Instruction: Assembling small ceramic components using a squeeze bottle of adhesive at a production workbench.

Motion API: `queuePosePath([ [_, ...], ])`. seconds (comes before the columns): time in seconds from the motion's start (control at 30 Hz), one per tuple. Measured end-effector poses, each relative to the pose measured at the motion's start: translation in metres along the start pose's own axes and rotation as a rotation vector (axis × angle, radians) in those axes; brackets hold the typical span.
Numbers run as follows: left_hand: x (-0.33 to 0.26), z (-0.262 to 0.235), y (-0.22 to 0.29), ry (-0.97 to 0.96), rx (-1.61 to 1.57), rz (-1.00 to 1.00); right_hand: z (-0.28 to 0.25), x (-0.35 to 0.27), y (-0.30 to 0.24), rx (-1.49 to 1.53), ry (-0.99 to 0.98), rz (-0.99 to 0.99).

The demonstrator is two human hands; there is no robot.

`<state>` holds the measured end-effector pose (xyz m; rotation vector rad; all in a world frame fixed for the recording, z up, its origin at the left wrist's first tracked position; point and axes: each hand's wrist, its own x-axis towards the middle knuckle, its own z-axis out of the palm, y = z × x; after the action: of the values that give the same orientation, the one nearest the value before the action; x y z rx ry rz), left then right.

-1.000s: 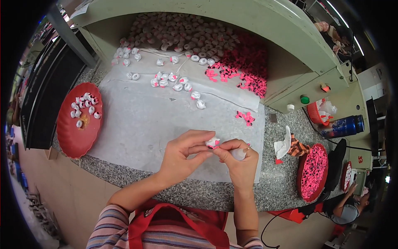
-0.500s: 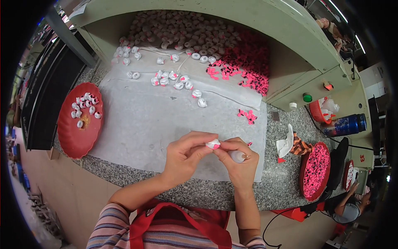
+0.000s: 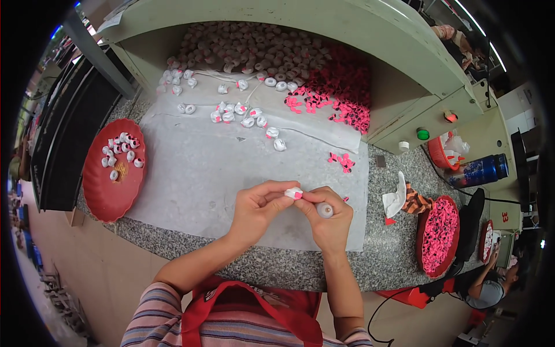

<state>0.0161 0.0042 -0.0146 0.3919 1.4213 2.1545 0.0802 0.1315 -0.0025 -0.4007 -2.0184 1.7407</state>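
Observation:
Between thumb and fingers, my left hand (image 3: 253,214) grips a small rounded white piece (image 3: 293,192) with a pink patch on it. The fingertips of my right hand (image 3: 332,228) meet that piece from the other side. A small translucent squeeze bottle (image 3: 325,210) with a narrow tip is tucked in my right hand, its tip turned up. Both hands are over the near part of a white sheet (image 3: 191,150). Farther off on the sheet lie several similar white pieces (image 3: 248,122), and a few flat pink-and-black pieces (image 3: 342,162) are at the right.
Behind, a shelf recess holds a heap of white pieces (image 3: 248,49) beside pink ones (image 3: 350,115). A red scalloped tray (image 3: 97,194) with white pieces stands left. At right are a tray of pink pieces (image 3: 439,237), a patterned cloth (image 3: 416,200), a red basket (image 3: 440,153) and a blue bottle (image 3: 480,170).
My hands have shifted slightly up and left with the white piece, which is turned so its pink patch shows at the right. The squeeze bottle's tip now points more upward.

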Motion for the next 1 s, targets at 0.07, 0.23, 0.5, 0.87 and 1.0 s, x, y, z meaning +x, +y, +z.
queuePosePath([
  [0.07, 0.001, -0.002, 0.001, 0.005, -0.054, -0.046, -0.001, 0.002, -0.002, -0.042, -0.014, -0.043],
  [0.23, 0.002, -0.006, 0.01, -0.005, -0.32, -0.244, 0.005, -0.002, -0.016, -0.091, -0.018, -0.162],
  [0.5, -0.009, 0.002, 0.021, -0.088, 0.031, 0.06, -0.002, -0.002, -0.013, 0.083, -0.081, -0.182],
  [0.87, -0.006, -0.003, 0.02, -0.13, -0.076, -0.015, -0.004, -0.005, -0.009, 0.08, -0.105, -0.213],
  [1.0, -0.004, 0.006, 0.022, -0.01, -0.105, 0.044, -0.002, 0.0, -0.014, -0.061, -0.059, -0.322],
])
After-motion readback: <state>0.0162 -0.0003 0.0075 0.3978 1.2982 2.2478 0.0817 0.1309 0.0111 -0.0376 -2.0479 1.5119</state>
